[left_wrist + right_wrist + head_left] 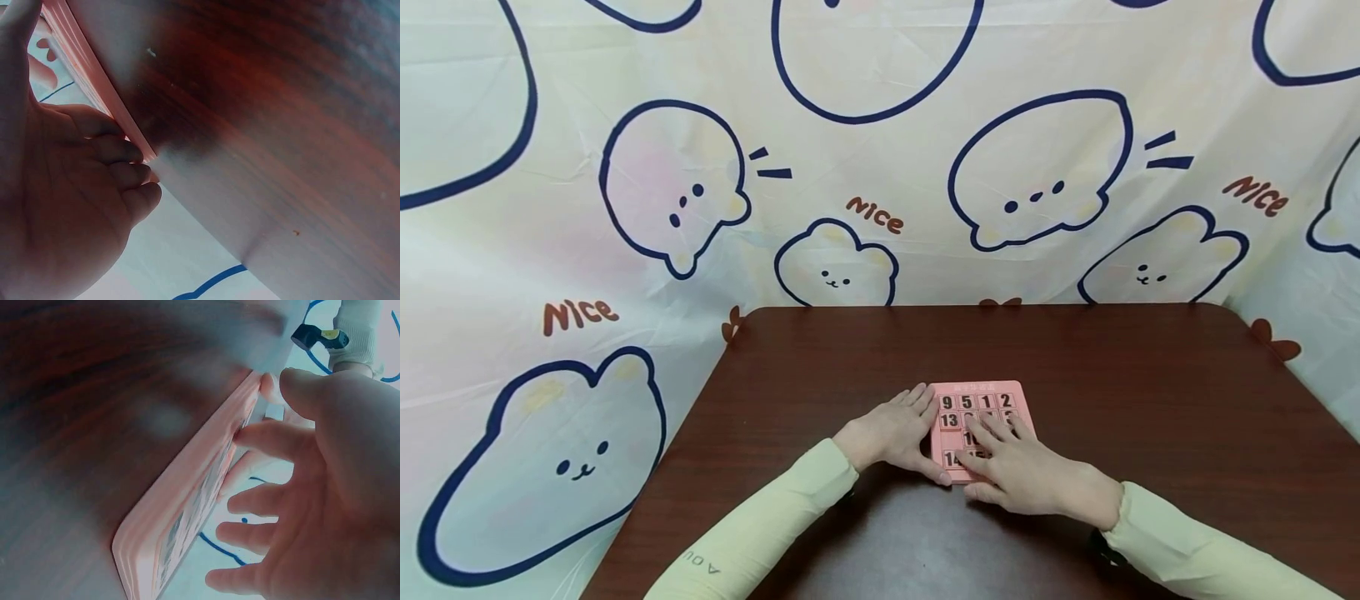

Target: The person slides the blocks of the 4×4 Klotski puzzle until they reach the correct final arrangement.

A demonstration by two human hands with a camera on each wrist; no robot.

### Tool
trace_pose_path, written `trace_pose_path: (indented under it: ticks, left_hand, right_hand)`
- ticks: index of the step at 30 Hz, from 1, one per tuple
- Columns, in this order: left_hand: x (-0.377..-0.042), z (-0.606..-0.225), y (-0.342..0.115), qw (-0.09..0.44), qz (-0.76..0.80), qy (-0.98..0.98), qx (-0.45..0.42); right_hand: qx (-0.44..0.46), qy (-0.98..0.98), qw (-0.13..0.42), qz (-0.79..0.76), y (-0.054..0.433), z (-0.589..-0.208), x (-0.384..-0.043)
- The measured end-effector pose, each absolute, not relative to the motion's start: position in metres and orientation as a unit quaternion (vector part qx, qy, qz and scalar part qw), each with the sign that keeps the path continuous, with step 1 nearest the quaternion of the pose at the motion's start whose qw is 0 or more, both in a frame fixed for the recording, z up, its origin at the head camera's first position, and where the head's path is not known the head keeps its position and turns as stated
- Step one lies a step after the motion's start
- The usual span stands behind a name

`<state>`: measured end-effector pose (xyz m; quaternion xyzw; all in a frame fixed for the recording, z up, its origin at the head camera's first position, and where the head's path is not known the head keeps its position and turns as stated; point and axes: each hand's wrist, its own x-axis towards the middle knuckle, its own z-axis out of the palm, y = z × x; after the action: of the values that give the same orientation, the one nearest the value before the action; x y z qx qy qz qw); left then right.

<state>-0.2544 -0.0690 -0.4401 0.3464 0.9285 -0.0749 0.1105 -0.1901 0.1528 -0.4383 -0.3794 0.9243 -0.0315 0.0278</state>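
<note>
A pink number sliding puzzle point(951, 438) lies flat on the brown table, with black numbers on its square tiles. My left hand point(897, 430) rests along its left edge, fingers stretched forward and thumb at the near left corner. In the left wrist view, the fingertips point(145, 197) lie by the puzzle's pink side point(103, 84). Above the lower right part of the puzzle is my right hand point(1026, 473), its fingers spread. The index finger point(269, 439) touches the tiles in the right wrist view, while the other fingers hover over them. Several tiles are hidden beneath this hand.
The dark wooden table point(820, 350) extends around the puzzle on all sides. Behind it and to the left hangs a pale curtain point(925, 167) with blue-outlined cartoon animals. Light sleeves point(782, 517) cover both forearms, and a dark band point(1105, 548) shows at the right wrist.
</note>
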Motion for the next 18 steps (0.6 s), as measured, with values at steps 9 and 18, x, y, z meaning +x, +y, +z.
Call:
trace_pose_path:
  ticks: [9, 18]
  left_hand:
    - [-0.256, -0.442, -0.068, 0.116, -0.074, 0.927, 0.348]
    - [-0.255, -0.442, -0.069, 0.127, -0.068, 0.928, 0.343]
  right_hand:
    - [-0.325, 0.941, 0.077, -0.052, 0.154, -0.436, -0.221]
    - [-0.292, 0.949, 0.113, -0.039, 0.148, -0.441, -0.239]
